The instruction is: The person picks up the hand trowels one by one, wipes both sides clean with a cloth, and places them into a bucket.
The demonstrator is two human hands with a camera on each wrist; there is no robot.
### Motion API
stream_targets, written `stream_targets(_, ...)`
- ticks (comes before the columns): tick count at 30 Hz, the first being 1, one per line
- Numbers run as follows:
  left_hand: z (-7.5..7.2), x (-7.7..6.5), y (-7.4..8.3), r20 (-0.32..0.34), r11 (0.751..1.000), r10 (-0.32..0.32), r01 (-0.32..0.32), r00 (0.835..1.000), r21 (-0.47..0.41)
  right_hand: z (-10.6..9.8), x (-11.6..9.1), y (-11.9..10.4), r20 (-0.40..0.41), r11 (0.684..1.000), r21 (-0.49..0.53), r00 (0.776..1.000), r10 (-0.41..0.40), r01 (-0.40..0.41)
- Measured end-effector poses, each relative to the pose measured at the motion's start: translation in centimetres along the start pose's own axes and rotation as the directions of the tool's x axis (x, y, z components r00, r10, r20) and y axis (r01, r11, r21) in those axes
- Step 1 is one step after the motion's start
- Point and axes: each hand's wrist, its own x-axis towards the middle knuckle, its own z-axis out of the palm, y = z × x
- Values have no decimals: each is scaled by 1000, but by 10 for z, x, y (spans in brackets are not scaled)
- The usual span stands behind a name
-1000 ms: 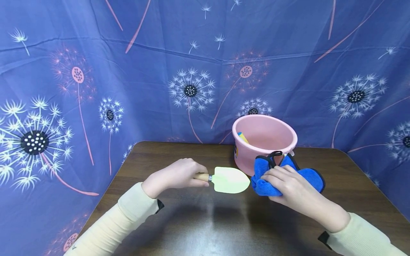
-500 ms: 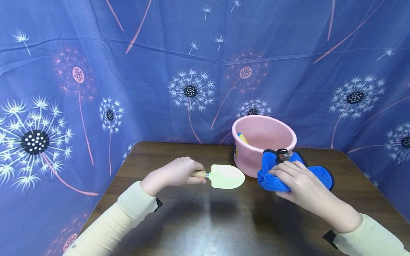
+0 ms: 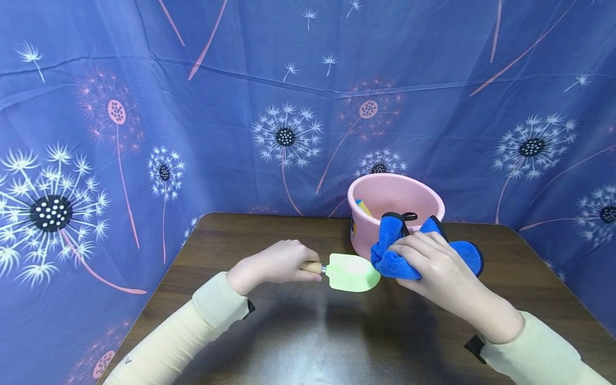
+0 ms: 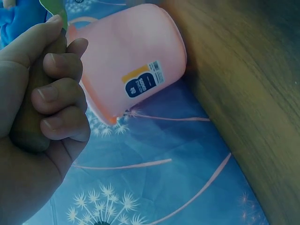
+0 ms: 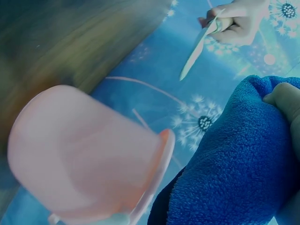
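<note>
My left hand (image 3: 276, 261) grips the wooden handle (image 4: 40, 98) of a small trowel with a pale green blade (image 3: 351, 274). The blade points right, held above the table. In my right hand (image 3: 440, 267) is a bunched blue cloth (image 3: 392, 262) with black edging and a black loop. The cloth's left end is at the blade's tip in the head view; whether they touch I cannot tell. A pink bucket (image 3: 363, 235) stands just behind the cloth, which hides part of its front. The right wrist view has the cloth (image 5: 239, 164) large, with the trowel blade (image 5: 194, 58) seen edge-on.
Inside the bucket a yellow and blue item (image 3: 364, 207) leans against the left wall. The bucket carries a label (image 4: 143, 80) on its side. Beneath everything is a dark wooden table (image 3: 250, 227), with a blue dandelion-print curtain (image 3: 216, 133) behind and at the sides.
The cloth moved right, away from the blade, then came back left and up to its tip. The trowel shifted slightly left, then right. The bucket stays in place.
</note>
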Motion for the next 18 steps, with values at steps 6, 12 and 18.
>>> stream_targets(6, 0, 4, 4, 15, 1000, 4, -4, 1000, -10, 7, 12, -9, -50, 997, 33, 996, -68, 70)
stream_targets(12, 1, 8, 6, 28, 1000, -1, 2, 1000, -27, 14, 17, -16, 30, 995, 67, 997, -77, 74)
stream_targets(18, 0, 12, 9, 37, 996, -4, 8, 999, -94, 25, 19, -21, 91, 995, 62, 993, -81, 75)
